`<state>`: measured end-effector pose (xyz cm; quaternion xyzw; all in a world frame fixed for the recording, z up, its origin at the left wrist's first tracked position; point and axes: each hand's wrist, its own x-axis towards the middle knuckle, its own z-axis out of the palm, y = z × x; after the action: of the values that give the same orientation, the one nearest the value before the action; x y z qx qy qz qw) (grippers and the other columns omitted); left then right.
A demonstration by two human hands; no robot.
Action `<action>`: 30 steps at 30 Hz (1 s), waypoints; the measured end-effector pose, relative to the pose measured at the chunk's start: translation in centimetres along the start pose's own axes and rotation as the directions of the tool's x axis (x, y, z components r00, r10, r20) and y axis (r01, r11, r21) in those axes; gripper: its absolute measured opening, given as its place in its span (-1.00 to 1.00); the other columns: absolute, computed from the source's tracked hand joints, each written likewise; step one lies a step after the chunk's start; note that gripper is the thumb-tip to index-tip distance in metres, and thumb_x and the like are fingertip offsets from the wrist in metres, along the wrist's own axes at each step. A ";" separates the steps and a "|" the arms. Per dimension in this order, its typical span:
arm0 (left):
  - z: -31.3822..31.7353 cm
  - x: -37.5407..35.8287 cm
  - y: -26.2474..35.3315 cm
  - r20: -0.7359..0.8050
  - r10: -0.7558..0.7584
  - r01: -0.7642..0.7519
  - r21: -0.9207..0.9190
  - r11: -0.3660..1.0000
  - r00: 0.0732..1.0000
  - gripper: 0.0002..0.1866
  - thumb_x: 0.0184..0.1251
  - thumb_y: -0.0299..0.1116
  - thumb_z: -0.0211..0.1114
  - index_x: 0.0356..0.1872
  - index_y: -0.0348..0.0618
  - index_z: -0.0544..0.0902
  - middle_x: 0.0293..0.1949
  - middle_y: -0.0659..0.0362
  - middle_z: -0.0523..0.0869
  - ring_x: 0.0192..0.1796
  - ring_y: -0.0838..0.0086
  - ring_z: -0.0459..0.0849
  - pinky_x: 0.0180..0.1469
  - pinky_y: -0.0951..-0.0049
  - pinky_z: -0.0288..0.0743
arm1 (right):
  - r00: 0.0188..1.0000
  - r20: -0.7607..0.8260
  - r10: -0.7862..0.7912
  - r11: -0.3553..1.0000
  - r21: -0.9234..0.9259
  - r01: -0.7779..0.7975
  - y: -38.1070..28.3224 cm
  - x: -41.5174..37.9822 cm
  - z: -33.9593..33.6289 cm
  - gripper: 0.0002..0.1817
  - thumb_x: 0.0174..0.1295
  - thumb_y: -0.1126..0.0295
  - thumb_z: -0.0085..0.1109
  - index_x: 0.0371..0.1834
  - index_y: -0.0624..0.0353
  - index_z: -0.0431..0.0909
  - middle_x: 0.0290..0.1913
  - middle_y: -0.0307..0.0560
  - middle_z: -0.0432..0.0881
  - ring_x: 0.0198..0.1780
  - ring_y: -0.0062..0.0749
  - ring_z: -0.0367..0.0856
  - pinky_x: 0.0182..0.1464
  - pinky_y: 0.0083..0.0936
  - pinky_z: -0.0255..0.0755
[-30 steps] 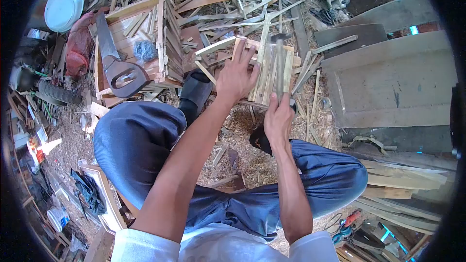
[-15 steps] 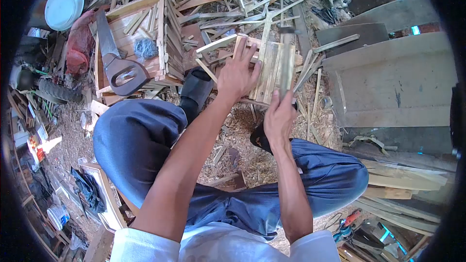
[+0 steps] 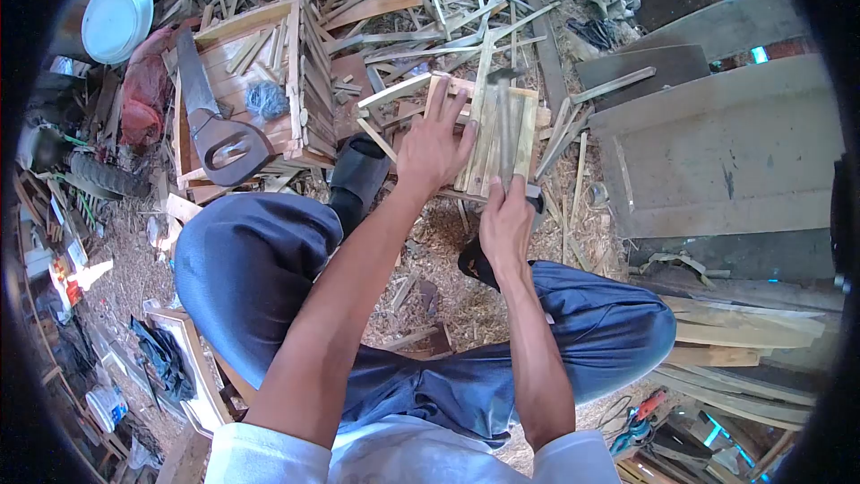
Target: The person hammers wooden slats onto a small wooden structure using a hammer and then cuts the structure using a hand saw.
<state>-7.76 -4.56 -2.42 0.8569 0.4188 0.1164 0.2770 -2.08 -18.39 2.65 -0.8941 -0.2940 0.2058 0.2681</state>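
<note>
Slat panel (image 3: 502, 139), a small frame of pale wood strips nailed side by side, lies on the littered ground just above centre, at about 12 o'clock from the person's knees. Left hand (image 3: 433, 148) lies flat on the panel's left part, fingers spread and palm down, pressing on the slats. Right hand (image 3: 506, 220) is closed in a fist round the handle of a hammer (image 3: 504, 125); the shaft runs up toward 12 o'clock over the slats & the dark head sits near the panel's far edge. Can't tell if the head touches the wood.

Both forearms reach out from the bottom of the view, w/ blue trousers on both bent legs. A black sandal (image 3: 358, 175) sits at 9 o'clock of the panel, just beside the left wrist; another dark sandal shows under the right wrist at 6 o'clock.

At 9–10 o'clock of the panel stands a wooden crate (image 3: 296, 81) w/ slatted side, open top. A handsaw (image 3: 210, 112) lies across it, handle toward the person, & a clump of grey wire (image 3: 266, 99) lies inside. Further out at 10 o'clock: a red sack (image 3: 143, 94) & a white round lid (image 3: 116, 16).

Loose offcuts (image 3: 403, 0) are heaped at 12 o'clock, beyond the panel. Grey boards (image 3: 717, 152) lie at 3 o'clock, well apart from the hands. Sawdust & chips cover the ground between the legs. At 5 o'clock, near the frame's edge, an orange-handled tool (image 3: 638, 417), too small to ID.
</note>
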 end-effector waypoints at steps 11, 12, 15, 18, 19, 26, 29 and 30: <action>0.0 0.0 0.0 0.024 -0.024 0.025 -0.044 0.999 0.999 -0.41 0.45 0.01 0.06 0.46 0.10 0.36 0.58 0.15 0.12 0.38 -0.07 0.43 0.25 0.06 0.54 | 0.998 -0.049 0.036 0.997 0.071 -0.032 -1.4 -0.2 -1.0 -0.75 0.49 0.32 -0.06 -0.10 0.36 0.35 -0.46 0.52 0.57 -0.28 0.46 0.59 -0.30 0.14 0.37; -0.2 -0.1 0.1 0.019 -0.019 0.020 -0.038 0.999 1.000 -0.41 0.45 0.02 0.06 0.45 0.10 0.37 0.57 0.15 0.13 0.37 -0.08 0.42 0.24 0.06 0.54 | 0.994 -0.104 0.021 0.990 0.143 -0.006 -1.7 -0.3 -1.1 -0.75 0.49 0.33 -0.06 -0.12 0.36 0.35 -0.45 0.55 0.57 -0.29 0.45 0.60 -0.31 0.15 0.38; 0.0 -0.2 0.0 0.013 -0.018 0.018 -0.021 1.000 1.000 -0.41 0.45 0.02 0.07 0.45 0.09 0.38 0.57 0.14 0.14 0.37 -0.08 0.42 0.22 0.06 0.56 | 0.996 0.054 0.065 0.996 0.065 -0.068 -1.2 0.0 -0.8 -0.75 0.49 0.33 -0.05 -0.11 0.37 0.36 -0.47 0.53 0.57 -0.32 0.45 0.60 -0.34 0.14 0.37; 0.1 0.1 0.2 -0.008 0.003 -0.003 -0.007 1.000 1.000 -0.41 0.45 0.02 0.07 0.44 0.07 0.39 0.56 0.14 0.15 0.38 -0.06 0.41 0.20 0.06 0.58 | 1.000 0.001 -0.012 1.000 0.000 0.012 0.0 0.2 -0.2 -0.74 0.49 0.31 -0.04 -0.09 0.37 0.36 -0.52 0.48 0.57 -0.36 0.45 0.59 -0.36 0.14 0.36; 0.0 0.0 0.1 -0.017 0.009 -0.009 -0.004 1.000 1.000 -0.41 0.45 0.02 0.07 0.44 0.06 0.39 0.56 0.14 0.16 0.38 -0.05 0.41 0.19 0.06 0.58 | 1.000 -0.010 0.003 1.000 0.030 -0.003 -0.5 0.1 -0.4 -0.73 0.49 0.30 -0.04 -0.08 0.37 0.36 -0.53 0.47 0.57 -0.36 0.45 0.59 -0.36 0.15 0.36; 0.0 -0.1 0.1 0.016 -0.022 0.023 -0.055 0.998 1.000 -0.41 0.45 0.01 0.07 0.44 0.06 0.40 0.57 0.14 0.15 0.38 -0.05 0.42 0.24 0.08 0.55 | 0.999 -0.026 0.023 0.999 0.030 -0.022 0.2 0.3 0.1 -0.70 0.51 0.25 -0.07 -0.11 0.36 0.36 -0.48 0.48 0.58 -0.33 0.46 0.59 -0.33 0.13 0.34; 0.1 0.0 0.0 -0.013 -0.003 0.003 -0.015 1.000 1.000 -0.41 0.45 0.01 0.07 0.44 0.05 0.39 0.57 0.13 0.14 0.37 -0.07 0.42 0.25 0.07 0.53 | 0.999 0.037 0.005 1.000 -0.012 -0.004 -0.4 0.3 -0.5 -0.70 0.51 0.26 -0.07 -0.14 0.36 0.37 -0.49 0.47 0.57 -0.32 0.47 0.58 -0.31 0.14 0.35; 0.0 0.0 0.1 -0.022 0.005 -0.005 -0.005 1.000 1.000 -0.41 0.45 0.01 0.07 0.44 0.05 0.40 0.57 0.13 0.15 0.38 -0.07 0.41 0.26 0.07 0.53 | 1.000 -0.011 0.016 0.999 0.049 -0.015 -0.9 0.2 -0.8 -0.71 0.50 0.27 -0.06 -0.13 0.36 0.38 -0.48 0.49 0.57 -0.30 0.48 0.58 -0.30 0.16 0.36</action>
<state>-7.70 -4.63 -2.40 0.8560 0.4193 0.1276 0.2742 -1.91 -17.92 3.76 -0.8906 -0.2803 0.2097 0.2901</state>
